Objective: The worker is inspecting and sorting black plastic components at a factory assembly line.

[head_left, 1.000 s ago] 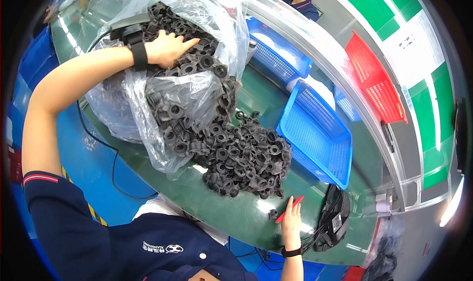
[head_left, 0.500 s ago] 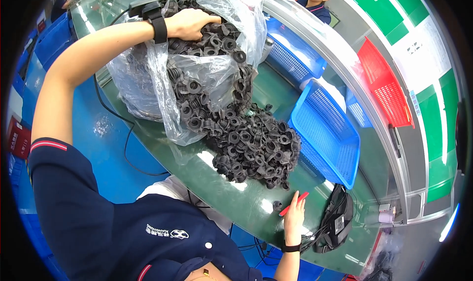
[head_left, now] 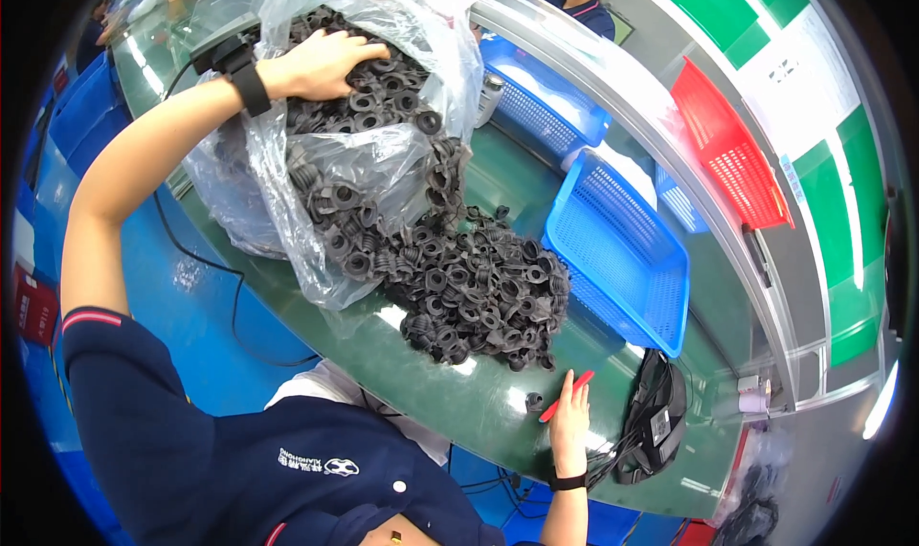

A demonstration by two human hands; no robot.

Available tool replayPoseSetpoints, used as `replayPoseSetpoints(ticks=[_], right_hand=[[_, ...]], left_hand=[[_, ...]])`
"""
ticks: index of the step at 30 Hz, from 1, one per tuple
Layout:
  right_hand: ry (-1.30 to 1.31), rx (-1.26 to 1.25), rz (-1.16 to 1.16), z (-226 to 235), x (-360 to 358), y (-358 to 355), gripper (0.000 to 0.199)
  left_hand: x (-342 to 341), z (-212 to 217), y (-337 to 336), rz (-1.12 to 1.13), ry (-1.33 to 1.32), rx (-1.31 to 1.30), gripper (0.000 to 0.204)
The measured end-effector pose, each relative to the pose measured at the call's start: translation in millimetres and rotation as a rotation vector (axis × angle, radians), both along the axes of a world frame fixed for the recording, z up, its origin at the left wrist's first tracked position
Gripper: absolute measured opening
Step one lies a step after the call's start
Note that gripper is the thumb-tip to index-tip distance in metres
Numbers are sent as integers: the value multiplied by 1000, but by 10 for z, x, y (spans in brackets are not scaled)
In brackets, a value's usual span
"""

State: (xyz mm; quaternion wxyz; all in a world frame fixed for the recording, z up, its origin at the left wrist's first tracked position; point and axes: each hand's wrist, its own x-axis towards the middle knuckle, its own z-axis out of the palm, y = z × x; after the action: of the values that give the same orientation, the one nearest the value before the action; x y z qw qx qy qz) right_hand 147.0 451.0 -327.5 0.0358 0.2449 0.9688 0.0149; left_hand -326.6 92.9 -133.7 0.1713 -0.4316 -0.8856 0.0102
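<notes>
My left hand (head_left: 328,66) reaches into a large clear plastic bag (head_left: 268,178), palm down on black ribbed rubber parts with ring-shaped openings (head_left: 394,96). Its fingers are spread, and I see nothing gripped in them. More of these parts spill from the bag's mouth into a heap (head_left: 479,292) on the green tabletop (head_left: 498,173). At the near right, my right hand (head_left: 571,429) rests low over the table, closed around a slim red tool (head_left: 581,382) that sticks out on both sides of the fingers. Beside its tip lies one loose black part (head_left: 534,401).
A blue perforated basket (head_left: 627,259) stands right of the heap, another blue basket (head_left: 546,96) behind it. A red basket (head_left: 732,149) hangs farther right. A black pouch with cables (head_left: 656,422) lies beside my right hand. A co-worker (head_left: 584,5) is across the table.
The view has shifted, so most things sit a little farther left. My left hand's fingers have spread over the parts in the bag. My right hand stays with the red tool.
</notes>
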Motion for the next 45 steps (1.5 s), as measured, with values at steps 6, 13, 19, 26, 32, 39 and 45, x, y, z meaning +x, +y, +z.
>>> replayPoseSetpoints(ticks=[6,13,19,26,32,39,45], right_hand=[[-11,-20,-17,5,-5,10,68],[-20,19,-2,-17,-15,10,69],[-11,7,-5,-13,-10,-2,70],[-31,12,-33,18,-29,-20,71],[-33,94,-14,32,-39,-63,62],[-36,35,2,14,-36,-26,75],[-39,9,-5,18,-38,-30,74]], left_hand=[[-11,319,-148,-107,-324,-40,83],[172,602,-297,-47,-373,-94,78],[231,660,-394,26,-389,-184,89],[258,480,-291,112,-348,-279,114],[3,387,-157,99,-394,-362,122],[-76,317,-237,44,-513,-290,120],[26,305,-173,70,-446,-312,112]])
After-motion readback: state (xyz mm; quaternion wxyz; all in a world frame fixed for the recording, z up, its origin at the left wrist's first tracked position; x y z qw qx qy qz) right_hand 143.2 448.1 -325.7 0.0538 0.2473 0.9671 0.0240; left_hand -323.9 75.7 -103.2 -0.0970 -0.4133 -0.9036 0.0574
